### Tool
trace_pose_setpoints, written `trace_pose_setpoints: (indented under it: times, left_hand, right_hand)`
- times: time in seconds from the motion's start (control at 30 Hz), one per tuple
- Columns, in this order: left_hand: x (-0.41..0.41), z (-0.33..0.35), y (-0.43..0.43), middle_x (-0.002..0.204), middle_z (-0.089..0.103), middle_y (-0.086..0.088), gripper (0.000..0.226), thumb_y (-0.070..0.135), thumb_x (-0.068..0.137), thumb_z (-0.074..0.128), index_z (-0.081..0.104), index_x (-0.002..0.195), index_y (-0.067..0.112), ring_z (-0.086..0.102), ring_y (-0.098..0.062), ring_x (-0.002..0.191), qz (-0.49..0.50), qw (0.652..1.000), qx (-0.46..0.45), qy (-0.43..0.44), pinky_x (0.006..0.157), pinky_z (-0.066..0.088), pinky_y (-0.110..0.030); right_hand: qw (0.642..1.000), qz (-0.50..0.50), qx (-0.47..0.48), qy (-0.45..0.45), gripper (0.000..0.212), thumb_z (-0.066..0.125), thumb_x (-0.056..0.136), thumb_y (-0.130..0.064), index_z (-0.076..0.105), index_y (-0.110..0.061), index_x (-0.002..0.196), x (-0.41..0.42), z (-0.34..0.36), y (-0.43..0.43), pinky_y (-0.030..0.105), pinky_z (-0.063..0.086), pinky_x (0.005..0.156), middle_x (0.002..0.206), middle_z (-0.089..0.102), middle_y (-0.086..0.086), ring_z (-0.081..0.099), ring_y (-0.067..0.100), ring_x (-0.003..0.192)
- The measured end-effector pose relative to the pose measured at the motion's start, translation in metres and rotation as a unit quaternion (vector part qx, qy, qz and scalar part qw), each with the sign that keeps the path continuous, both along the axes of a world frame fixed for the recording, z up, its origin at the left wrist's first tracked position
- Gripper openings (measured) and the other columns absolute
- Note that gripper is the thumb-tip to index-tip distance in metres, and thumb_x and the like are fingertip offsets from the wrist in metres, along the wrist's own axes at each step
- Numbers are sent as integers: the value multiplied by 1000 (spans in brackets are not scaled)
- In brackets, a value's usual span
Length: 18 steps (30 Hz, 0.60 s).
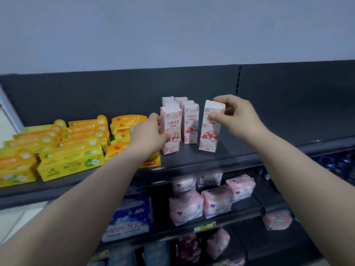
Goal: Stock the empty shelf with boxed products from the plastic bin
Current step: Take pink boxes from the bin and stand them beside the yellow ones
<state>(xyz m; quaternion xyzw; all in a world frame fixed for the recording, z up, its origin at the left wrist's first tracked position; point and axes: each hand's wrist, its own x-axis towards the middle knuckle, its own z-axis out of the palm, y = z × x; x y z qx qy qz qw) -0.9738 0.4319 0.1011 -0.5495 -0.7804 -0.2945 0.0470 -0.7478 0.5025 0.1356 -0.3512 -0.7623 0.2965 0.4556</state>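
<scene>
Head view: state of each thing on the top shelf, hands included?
Left hand: grips front-left pink mushroom-print carton, upright on dark shelf.
Right hand: pinches the top of the rightmost pink carton, nearly upright.
Middle pink carton: upright, untouched.
Yellow and orange cardboard boxes: stacked flat.

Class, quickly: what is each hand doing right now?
Left hand: grips the leftmost front pink box.
Right hand: pinches the rightmost pink box near its top.

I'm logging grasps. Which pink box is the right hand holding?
The rightmost pink box, pinched near its top by the right hand; it stands apart from the other pink boxes, whose front-left box the left hand grips.
</scene>
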Motion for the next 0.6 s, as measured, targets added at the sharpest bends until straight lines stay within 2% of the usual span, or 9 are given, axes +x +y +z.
trace_pose_setpoints:
  times: [0.1,0.23,0.4,0.6]
  left_hand:
    - [-1,-5,17,102,66,9,40,45,83,64,45,112,25,59,-20,101,27,999,-25,-17,81,31,-36]
    - [3,-8,36,102,62,12,39,46,85,61,44,114,27,57,-17,102,55,997,-56,-13,81,27,-35]
    - [5,-10,54,107,64,6,40,46,87,60,44,117,25,57,-22,105,89,991,-95,18,83,26,-38]
    - [6,-9,73,114,64,4,43,43,87,60,43,121,23,56,-24,111,115,987,-106,22,85,27,-39]
  right_hand:
    - [999,26,-8,-24,43,76,78,-17,57,-27,116,-20,-12,31,25,49,79,98,64,-7,62,11,87]
    - [997,73,-22,-32,48,74,79,-13,48,-36,112,-34,-34,62,22,49,78,99,60,-6,59,11,86]
    - [992,103,-50,-50,50,71,82,-10,47,-32,120,-40,-62,80,7,46,63,95,58,-12,56,-1,74]
    - [989,127,-66,-28,54,69,84,-12,41,-30,128,-44,-79,88,17,49,70,96,58,-5,60,9,90]
